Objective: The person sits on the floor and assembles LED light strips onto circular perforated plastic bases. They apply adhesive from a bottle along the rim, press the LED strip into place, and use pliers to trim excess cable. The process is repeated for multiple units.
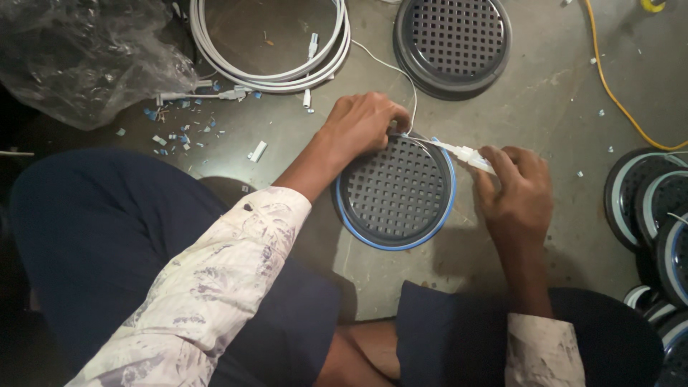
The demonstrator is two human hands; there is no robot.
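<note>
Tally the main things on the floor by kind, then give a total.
Round grille discs in clear view, counting the one under the left hand and right hand: 2
White cable coils: 1
Yellow cords: 1
Clear plastic bags: 1
Total: 5. The partly cut-off stack of discs at the right edge is left out.

We had a round grille (pixel 395 192) on the floor (pixel 545 100) between our hands, a second grille (pixel 453 43) behind it, coiled cable (pixel 272 72) behind-left, stacked grilles (pixel 656 215) right.
</note>
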